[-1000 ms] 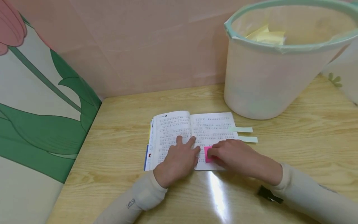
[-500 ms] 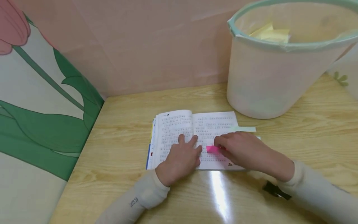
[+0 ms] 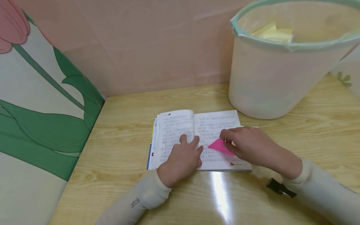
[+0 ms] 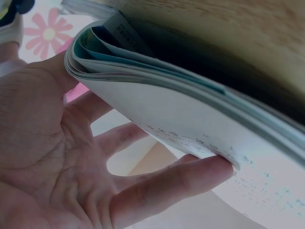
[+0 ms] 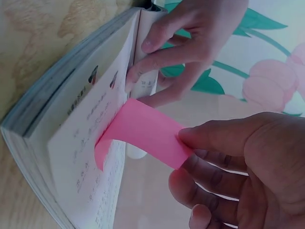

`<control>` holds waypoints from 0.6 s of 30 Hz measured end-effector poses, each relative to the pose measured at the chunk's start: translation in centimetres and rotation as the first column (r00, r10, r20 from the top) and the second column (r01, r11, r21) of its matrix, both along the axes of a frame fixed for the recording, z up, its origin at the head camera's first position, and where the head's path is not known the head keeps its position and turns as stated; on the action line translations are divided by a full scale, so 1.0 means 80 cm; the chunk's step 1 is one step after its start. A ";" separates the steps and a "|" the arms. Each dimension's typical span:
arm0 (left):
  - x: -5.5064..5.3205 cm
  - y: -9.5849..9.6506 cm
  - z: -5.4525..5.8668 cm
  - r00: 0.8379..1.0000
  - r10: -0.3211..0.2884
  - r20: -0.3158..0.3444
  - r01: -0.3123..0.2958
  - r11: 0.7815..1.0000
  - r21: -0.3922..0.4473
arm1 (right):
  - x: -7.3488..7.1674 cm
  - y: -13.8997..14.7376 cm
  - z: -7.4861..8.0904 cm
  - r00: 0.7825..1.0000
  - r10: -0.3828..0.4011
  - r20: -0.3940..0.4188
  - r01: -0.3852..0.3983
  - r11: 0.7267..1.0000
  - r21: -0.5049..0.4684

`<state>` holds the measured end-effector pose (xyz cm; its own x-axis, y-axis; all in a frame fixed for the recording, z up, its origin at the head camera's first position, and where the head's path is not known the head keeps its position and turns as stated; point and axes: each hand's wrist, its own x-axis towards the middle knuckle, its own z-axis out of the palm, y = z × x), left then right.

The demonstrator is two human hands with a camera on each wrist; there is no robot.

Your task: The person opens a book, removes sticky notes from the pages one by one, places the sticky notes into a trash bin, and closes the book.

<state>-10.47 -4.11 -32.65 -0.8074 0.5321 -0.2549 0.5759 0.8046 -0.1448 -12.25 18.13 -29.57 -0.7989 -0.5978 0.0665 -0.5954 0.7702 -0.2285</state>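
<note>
A book (image 3: 175, 126) lies spread on the wooden table, printed pages facing up. My left hand (image 3: 182, 162) rests across the middle of it, fingers spread; in the left wrist view the fingers (image 4: 171, 183) touch the page. Between thumb and fingertips, my right hand (image 3: 256, 149) pinches one end of a pink sticky note (image 3: 220, 146) over the right-hand page. The right wrist view has the note (image 5: 145, 131) bent up from the paper, its other end still against the page. A pale green tab (image 3: 251, 127) sticks out past the right page edge, mostly hidden behind the right hand.
Behind the book to the right stands a large bin (image 3: 277, 76) with a green rim, yellow paper (image 3: 277, 33) inside. A black object (image 3: 280, 188) is by the right sleeve. A pink wall rises at the back, a flower-patterned panel (image 3: 36, 125) at the left.
My right hand has moved up and right, pulling one end of the pink note off the page; the note now stands bent. The right page has lifted slightly. The left hand stays on the book.
</note>
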 end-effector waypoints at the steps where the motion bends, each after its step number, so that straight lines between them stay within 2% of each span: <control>1: 0.000 0.000 0.000 1.000 -0.002 -0.005 0.002 1.000 0.001 | 0.000 0.001 0.001 1.000 0.002 0.001 -0.002 1.000 -0.002; 6: -0.001 0.002 0.000 1.000 -0.006 -0.018 0.007 1.000 0.007 | -0.002 0.008 0.006 1.000 0.004 0.015 -0.004 1.000 0.005; 12: -0.001 0.003 0.001 1.000 -0.004 -0.003 0.004 1.000 -0.004 | -0.004 0.011 0.013 0.998 -0.042 0.053 0.040 0.999 0.028; 18: 0.000 0.001 0.002 1.000 -0.001 0.005 0.001 1.000 -0.006 | -0.007 0.016 0.013 0.999 -0.046 0.013 0.046 0.999 0.022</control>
<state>-10.44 -4.00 -32.51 -0.8057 0.5313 -0.2620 0.5774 0.8031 -0.1470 -12.81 19.43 -28.50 -0.8264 -0.5614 0.0434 -0.5561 0.8016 -0.2194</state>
